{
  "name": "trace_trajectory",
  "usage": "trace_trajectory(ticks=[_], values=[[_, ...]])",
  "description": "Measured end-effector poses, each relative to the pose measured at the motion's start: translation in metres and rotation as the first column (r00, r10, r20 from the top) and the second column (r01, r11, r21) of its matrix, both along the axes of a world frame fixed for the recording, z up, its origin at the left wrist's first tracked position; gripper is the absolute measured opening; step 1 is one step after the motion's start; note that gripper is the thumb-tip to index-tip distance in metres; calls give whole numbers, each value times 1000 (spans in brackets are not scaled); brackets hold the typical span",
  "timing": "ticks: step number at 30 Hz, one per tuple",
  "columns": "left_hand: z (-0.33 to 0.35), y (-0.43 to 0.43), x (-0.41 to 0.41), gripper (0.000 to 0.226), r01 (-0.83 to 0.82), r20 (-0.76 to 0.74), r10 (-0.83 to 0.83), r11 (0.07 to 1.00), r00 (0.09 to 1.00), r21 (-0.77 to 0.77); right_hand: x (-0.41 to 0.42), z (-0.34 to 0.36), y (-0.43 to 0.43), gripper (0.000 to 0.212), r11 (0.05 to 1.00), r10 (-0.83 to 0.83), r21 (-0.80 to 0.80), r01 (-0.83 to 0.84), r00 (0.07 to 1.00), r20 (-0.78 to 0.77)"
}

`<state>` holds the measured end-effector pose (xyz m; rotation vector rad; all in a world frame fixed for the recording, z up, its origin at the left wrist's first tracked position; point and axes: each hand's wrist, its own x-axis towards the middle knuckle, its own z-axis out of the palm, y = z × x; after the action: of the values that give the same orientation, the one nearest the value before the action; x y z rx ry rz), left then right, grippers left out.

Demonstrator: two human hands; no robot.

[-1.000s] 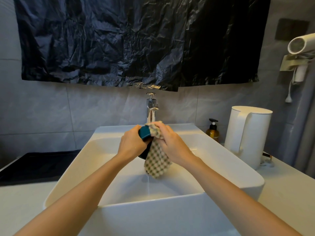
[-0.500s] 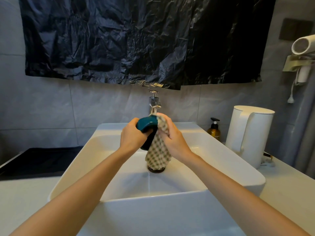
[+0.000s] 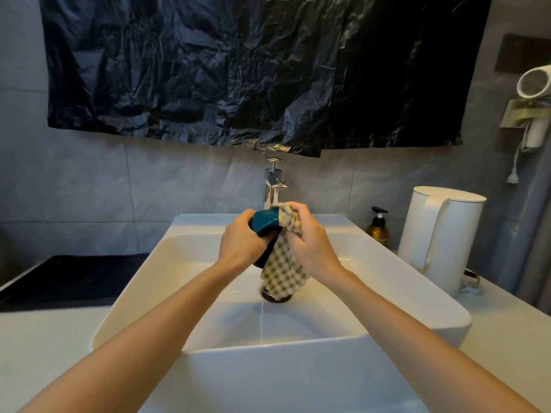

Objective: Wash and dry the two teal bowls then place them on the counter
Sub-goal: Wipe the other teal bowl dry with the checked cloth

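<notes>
Over the white sink [image 3: 417,296], my left hand [image 3: 240,244] grips a teal bowl [image 3: 265,222] held on edge, most of it hidden behind my fingers. My right hand [image 3: 310,239] presses a green-and-cream checked cloth [image 3: 283,272] against the bowl's rim and inner side. The cloth's lower part hangs down above the dark drain [image 3: 275,295]. A thin trickle of water [image 3: 262,320] falls below the cloth. Only one teal bowl is in view.
A chrome faucet [image 3: 273,186] stands just behind my hands. On the pale counter [image 3: 507,332] to the right stand a white kettle [image 3: 441,236] and an amber pump bottle [image 3: 378,231]. A black tray [image 3: 65,278] lies at the left. A hair dryer [image 3: 535,84] hangs on the wall.
Both hands have turned the bowl a little against the cloth, showing more of the teal rim. The drain, hidden a second ago, now shows under the cloth.
</notes>
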<state>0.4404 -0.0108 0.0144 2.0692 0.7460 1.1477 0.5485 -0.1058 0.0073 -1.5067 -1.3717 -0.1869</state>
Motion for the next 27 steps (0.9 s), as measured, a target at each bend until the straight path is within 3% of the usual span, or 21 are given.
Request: trace_trajectory(ticks=[2,9,13,16,19,23,25,27], values=[[0,2,-1,26,47,59,-41,994,997,-98,-2,2,0,35,999,0,-37,-4,993,-118],[3,1,-1,35,188,248,-107,925,963,-329,-6,-1,1,35,996,77,-16,-86,949,-306],[5,0,-1,26,289,394,-66,788,917,-543,-16,-3,4,42,980,177,-4,-198,887,-427],[3,1,0,28,327,432,-39,717,901,-616,-22,-4,9,45,981,166,-14,-194,871,-463],[-1,2,2,32,307,366,-75,710,928,-633,-16,-6,9,35,988,86,-80,-130,910,-406],[-1,5,3,44,284,113,-273,746,955,-602,3,-1,4,12,990,-133,-91,112,955,-266],[-1,9,2,46,263,67,-263,842,962,-471,14,-1,-1,16,983,-160,-105,148,981,-109],[-2,8,1,47,260,16,-263,940,965,-221,19,-3,-7,21,975,-146,-158,156,987,74]])
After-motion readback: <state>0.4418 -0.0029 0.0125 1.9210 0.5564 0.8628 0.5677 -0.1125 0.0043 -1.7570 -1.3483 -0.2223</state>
